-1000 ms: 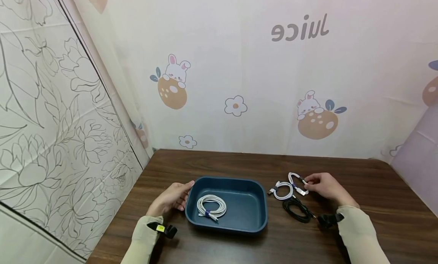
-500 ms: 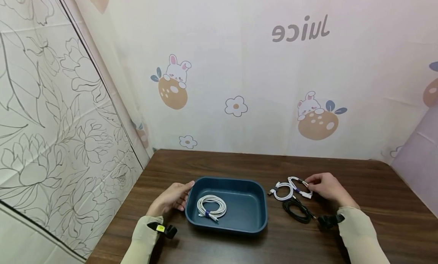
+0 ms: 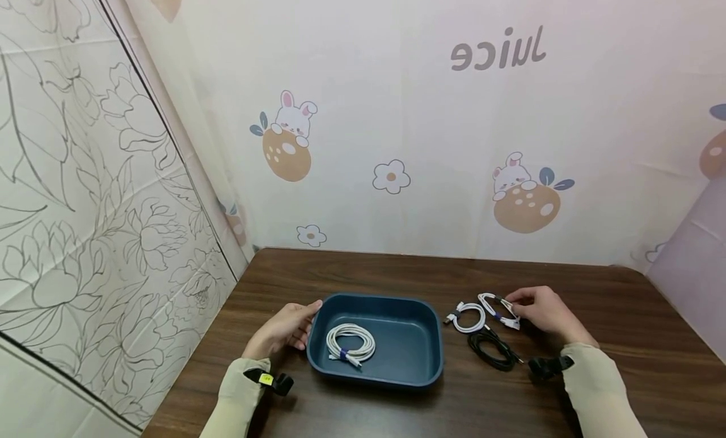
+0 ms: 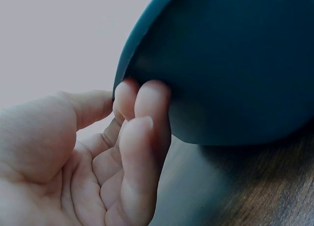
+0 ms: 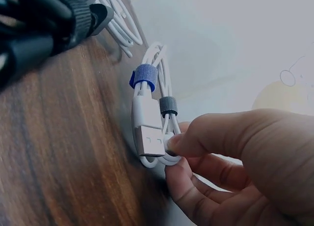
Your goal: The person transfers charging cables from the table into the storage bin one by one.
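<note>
Gripping: right fingers (image 5: 186, 187), white cable (image 5: 148, 113) | left fingers (image 4: 137, 160), tray (image 3: 403, 346) | near: white coil (image 3: 468, 330), black cable (image 3: 496, 362)

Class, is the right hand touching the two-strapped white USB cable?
Touching: the right wrist view shows the right hand pinching the white USB cable between thumb and fingers.

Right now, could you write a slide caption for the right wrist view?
Right hand pinches a white cable with a blue strap, a grey strap and a USB plug.

four cables (image 3: 333, 338), one tray (image 3: 399, 343), one table (image 3: 482, 409)
</note>
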`<state>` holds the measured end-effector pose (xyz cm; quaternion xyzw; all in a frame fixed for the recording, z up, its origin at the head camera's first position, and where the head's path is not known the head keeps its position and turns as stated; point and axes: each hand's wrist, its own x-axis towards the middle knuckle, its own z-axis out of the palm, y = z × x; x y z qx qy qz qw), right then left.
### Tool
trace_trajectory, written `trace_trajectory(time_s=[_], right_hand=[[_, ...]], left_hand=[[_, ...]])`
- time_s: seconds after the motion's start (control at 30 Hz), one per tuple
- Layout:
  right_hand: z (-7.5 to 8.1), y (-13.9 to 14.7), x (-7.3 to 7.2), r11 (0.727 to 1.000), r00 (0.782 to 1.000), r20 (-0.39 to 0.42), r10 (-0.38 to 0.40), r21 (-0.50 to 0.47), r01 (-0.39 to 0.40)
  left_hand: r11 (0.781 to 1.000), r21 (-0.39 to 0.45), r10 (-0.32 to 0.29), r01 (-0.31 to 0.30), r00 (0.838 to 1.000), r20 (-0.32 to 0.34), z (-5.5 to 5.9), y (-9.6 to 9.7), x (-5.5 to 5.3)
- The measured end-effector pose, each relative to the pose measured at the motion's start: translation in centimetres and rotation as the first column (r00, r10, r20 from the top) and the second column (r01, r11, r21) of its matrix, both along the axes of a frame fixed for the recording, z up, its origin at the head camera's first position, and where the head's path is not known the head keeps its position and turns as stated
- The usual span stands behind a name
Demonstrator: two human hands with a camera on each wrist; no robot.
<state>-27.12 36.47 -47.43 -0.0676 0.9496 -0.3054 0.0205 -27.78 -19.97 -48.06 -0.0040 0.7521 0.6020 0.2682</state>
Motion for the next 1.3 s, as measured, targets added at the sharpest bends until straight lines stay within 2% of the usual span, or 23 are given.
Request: trace_trajectory(time_s=[0.5, 0.93, 1.3], right_hand=[[0.6, 0.0, 0.2, 1.0, 0.998, -0.059, 0.02, -0.014, -0.021], [1.5, -0.6, 0.3, 1.0, 0.996, -0.086, 0.001, -0.014, -0.002], [2.1, -0.9, 0.3, 1.0, 0.99, -0.141, -0.007, -0.01, 0.006]], left_hand=[[1.0, -0.002, -0.002, 0.002, 1.0, -0.001, 0.1, 0.0, 0.0], [1.0, -0.005, -0.011, 0.011, 1.0, 0.0, 0.1, 0.1, 0.1], [1.0, 0.006, -0.018, 0.018, 1.0, -0.006, 0.1, 0.0, 0.1]])
